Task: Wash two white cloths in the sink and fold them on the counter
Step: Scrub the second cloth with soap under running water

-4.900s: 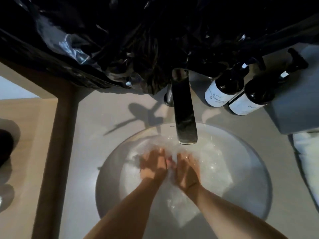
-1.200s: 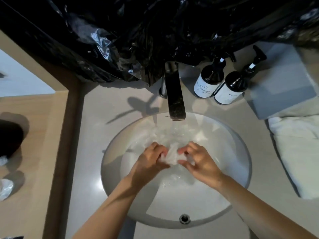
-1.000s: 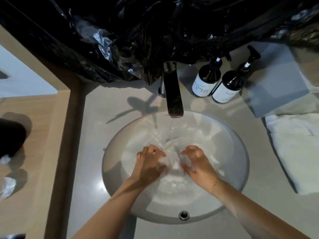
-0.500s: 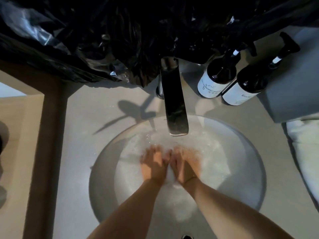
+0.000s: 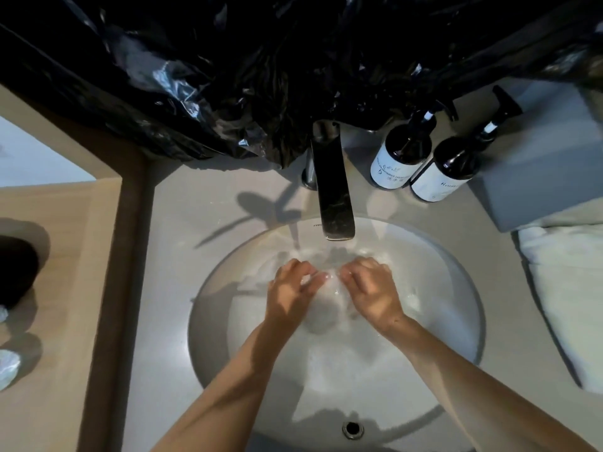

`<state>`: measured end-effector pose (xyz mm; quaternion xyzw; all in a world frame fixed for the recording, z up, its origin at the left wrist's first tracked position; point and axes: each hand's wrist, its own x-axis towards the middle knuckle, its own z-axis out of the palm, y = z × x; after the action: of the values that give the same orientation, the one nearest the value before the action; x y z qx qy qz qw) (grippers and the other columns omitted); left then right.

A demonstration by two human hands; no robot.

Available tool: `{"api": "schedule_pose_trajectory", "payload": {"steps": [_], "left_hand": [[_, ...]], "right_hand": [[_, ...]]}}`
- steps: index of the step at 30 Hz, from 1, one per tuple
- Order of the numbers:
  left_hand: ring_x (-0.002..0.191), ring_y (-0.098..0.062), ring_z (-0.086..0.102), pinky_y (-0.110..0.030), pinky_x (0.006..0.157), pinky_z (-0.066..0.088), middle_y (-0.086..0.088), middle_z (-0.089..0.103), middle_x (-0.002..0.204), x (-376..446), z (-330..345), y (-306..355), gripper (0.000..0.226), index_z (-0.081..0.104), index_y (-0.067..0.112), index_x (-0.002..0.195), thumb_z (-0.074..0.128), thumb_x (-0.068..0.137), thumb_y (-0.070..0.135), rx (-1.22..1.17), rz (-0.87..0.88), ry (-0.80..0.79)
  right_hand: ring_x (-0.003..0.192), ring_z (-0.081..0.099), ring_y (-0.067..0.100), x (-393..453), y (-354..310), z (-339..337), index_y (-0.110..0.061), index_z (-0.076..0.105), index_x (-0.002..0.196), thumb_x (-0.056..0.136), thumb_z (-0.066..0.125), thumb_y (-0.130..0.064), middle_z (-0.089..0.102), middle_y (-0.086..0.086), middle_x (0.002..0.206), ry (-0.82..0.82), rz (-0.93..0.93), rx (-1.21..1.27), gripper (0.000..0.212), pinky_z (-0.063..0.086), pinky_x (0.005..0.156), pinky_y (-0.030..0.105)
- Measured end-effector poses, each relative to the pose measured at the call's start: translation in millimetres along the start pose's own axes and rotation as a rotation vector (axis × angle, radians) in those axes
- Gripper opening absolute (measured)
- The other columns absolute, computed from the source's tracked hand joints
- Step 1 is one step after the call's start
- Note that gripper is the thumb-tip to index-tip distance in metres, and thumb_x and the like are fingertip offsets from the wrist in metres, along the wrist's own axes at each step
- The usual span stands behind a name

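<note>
Scrubbing again — both hands (image 5: 336, 288) have gone from flat pressing to bunching the cloth (image 5: 326, 301) underwater — washing continues.

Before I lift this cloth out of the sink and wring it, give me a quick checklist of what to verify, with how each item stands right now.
1. Grip on the cloth: ok. The left hand and right hand both have curled fingers bunching the white cloth.
2. Cloth under the water: ok. It sits in the sink below the faucet, which is running.
3. Cloth rinsed clean: cannot tell. Glare and splashing water hide its surface.
4. Landing spot on the counter: ok. Bare surface lies left of the sink.
5. Second cloth: ok. A white cloth on the counter lies to the right, outside the sink.
6. Pump bottles: ok. Upright behind the sink, away from the hands.
</note>
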<state>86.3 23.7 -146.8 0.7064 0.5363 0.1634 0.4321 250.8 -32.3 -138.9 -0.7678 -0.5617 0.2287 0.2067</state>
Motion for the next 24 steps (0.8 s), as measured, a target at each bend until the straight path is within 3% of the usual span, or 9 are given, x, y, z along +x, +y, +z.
{"api": "schedule_pose_trajectory", "payload": {"steps": [5,10,15,20,22,24], "left_hand": [[0.084,-0.01,0.053,-0.033,0.081,0.046,0.012,0.054,0.081,-1,-27,32,0.021,0.057,0.03,0.078,0.058,0.09,0.048,-0.05,0.137,0.04],[0.084,0.001,0.054,-0.003,0.072,0.038,0.015,0.052,0.088,-6,-53,58,0.014,0.065,0.024,0.088,0.061,0.093,0.036,-0.045,0.175,0.021],[0.085,-0.009,0.053,-0.02,0.077,0.042,0.016,0.052,0.086,-14,-56,41,0.019,0.064,0.024,0.086,0.058,0.089,0.041,-0.063,0.197,0.021],[0.089,-0.017,0.053,-0.036,0.083,0.046,0.009,0.055,0.088,-21,-36,3,0.025,0.063,0.028,0.085,0.054,0.088,0.051,0.026,0.14,0.052],[0.095,-0.016,0.054,-0.034,0.077,0.048,0.004,0.055,0.101,-24,-31,-10,0.028,0.065,0.026,0.097,0.054,0.09,0.05,0.163,0.13,0.068],[0.095,-0.024,0.058,-0.03,0.06,0.045,-0.002,0.058,0.109,-25,-19,-20,0.02,0.066,0.025,0.102,0.053,0.093,0.038,0.213,0.138,0.061]], "right_hand": [[0.079,0.057,0.02,-6,-31,-48,-0.019,0.067,0.084,0.092,0.046,-0.03,0.063,-0.004,0.086,0.182,-0.211,0.11,0.025,0.044,0.07,0.038],[0.087,0.055,0.016,-13,-51,-78,-0.02,0.066,0.091,0.095,0.05,-0.028,0.064,-0.007,0.093,0.215,-0.299,0.177,0.019,0.045,0.081,0.038],[0.083,0.051,0.017,-18,-50,-67,-0.016,0.065,0.087,0.095,0.05,-0.032,0.055,-0.003,0.085,0.167,-0.327,0.055,0.024,0.042,0.075,0.027],[0.084,0.055,0.023,-17,-36,-27,-0.015,0.068,0.091,0.095,0.043,-0.043,0.058,0.001,0.087,0.081,-0.238,0.065,0.038,0.045,0.076,0.035],[0.094,0.058,0.025,-22,-25,-10,-0.02,0.069,0.094,0.093,0.046,-0.045,0.059,0.001,0.099,0.093,-0.177,0.027,0.034,0.05,0.082,0.04],[0.117,0.052,0.025,-28,-14,7,-0.025,0.071,0.092,0.09,0.047,-0.05,0.054,0.001,0.125,0.121,-0.097,-0.073,0.034,0.045,0.098,0.045]]}}
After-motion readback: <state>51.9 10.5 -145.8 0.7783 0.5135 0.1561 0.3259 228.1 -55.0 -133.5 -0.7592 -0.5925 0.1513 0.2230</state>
